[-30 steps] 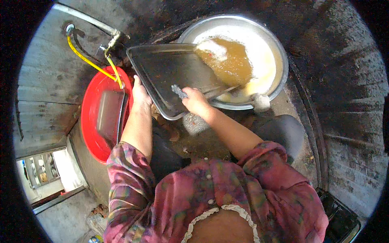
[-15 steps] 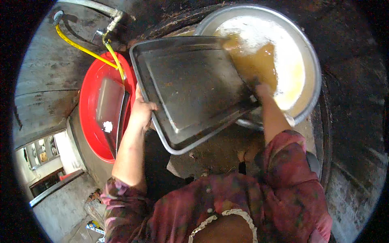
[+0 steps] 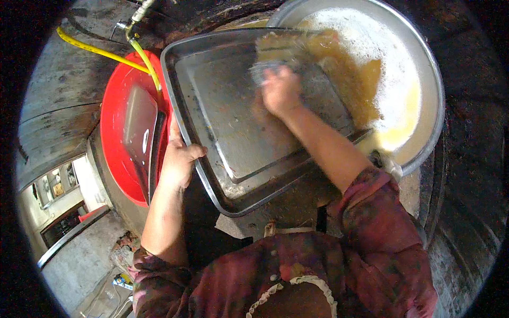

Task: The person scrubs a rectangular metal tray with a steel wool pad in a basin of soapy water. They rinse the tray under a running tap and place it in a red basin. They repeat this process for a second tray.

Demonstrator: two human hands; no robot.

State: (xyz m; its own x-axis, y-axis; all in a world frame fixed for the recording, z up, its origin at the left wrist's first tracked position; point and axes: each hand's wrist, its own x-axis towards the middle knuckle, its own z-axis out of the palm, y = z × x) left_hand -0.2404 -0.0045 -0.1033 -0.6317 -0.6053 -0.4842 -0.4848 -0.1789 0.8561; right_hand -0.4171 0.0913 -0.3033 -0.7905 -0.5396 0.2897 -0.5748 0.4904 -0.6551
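A large dark metal baking tray [image 3: 228,127] is tilted with its far right end in the brownish, foamy water of a round metal basin [image 3: 436,79]. My left hand [image 3: 180,159] grips the tray's near left rim, thumb over the edge. On the tray's inner face my right hand [image 3: 281,93], blurred by motion, presses a grey scouring pad [image 3: 265,71] against the metal. Water runs over the tray's far part, around the pad.
At the left stands a red plastic tub [image 3: 114,127] with another tray [image 3: 140,130] leaning in it. A yellow hose [image 3: 101,49] and a hose from the tap [image 3: 130,26] reach the tub. A dark wall [image 3: 472,116] rises at the right.
My right hand has moved from the basin's water leftward onto the tray, bringing the pad and some water with it. The left hand keeps its grip on the rim.
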